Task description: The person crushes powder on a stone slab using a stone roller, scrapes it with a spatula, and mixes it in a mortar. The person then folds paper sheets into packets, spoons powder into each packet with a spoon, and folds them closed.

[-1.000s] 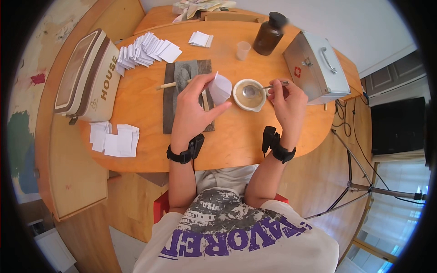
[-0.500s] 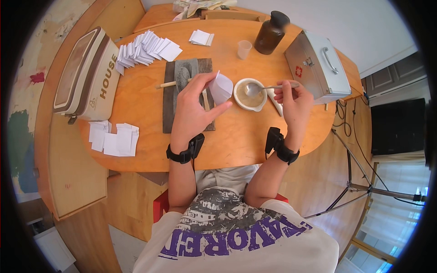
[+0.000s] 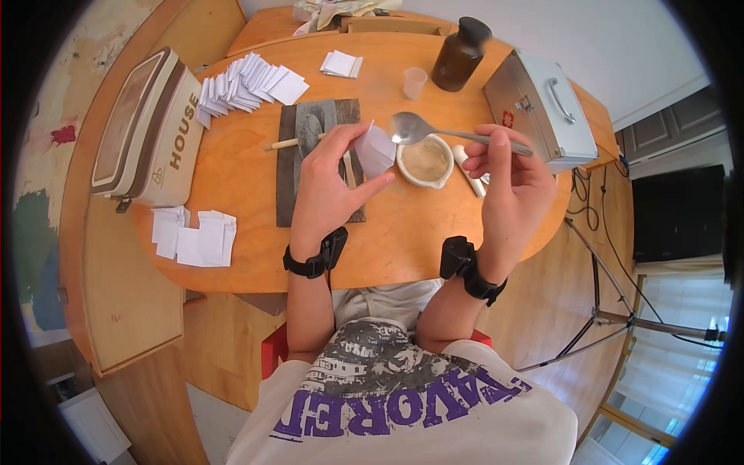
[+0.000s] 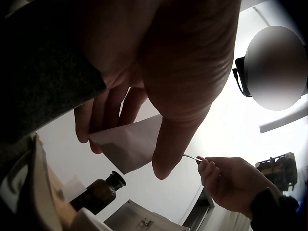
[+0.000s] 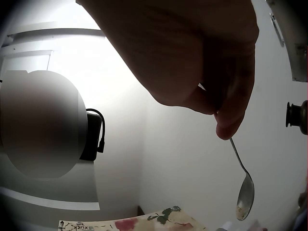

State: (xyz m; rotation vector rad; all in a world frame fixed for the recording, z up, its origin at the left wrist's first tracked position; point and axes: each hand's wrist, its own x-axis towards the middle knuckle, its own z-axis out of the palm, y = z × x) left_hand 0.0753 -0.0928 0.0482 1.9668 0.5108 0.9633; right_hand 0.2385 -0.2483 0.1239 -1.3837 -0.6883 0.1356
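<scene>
My left hand (image 3: 325,198) holds a white folded paper packet (image 3: 375,151) between thumb and fingers, its mouth spread; the packet (image 4: 130,144) also shows in the left wrist view. In my right hand (image 3: 515,182) a metal spoon (image 3: 411,128) is pinched by the handle, its bowl close to the packet's upper edge. Some light brownish bits lie at the tip of the spoon (image 5: 245,197) in the right wrist view. Below the spoon stands a white spouted mortar (image 3: 440,184) with tan powder (image 3: 425,161) in it. A white pestle (image 3: 470,177) lies right of the mortar, partly behind my right hand.
Dark boards (image 3: 287,178) with a stick (image 3: 284,145) across them lie left of my left hand. Paper packets (image 3: 256,81) are heaped beyond, more (image 3: 205,242) nearer. A plastic cup (image 3: 415,83), brown bottle (image 3: 460,58) and metal case (image 3: 535,108) stand behind; a cooler box (image 3: 151,128) stands left.
My right hand has lifted the spoon out of the mortar and moved right and nearer, the spoon's bowl now beside the packet. My left hand has stayed in place with the packet.
</scene>
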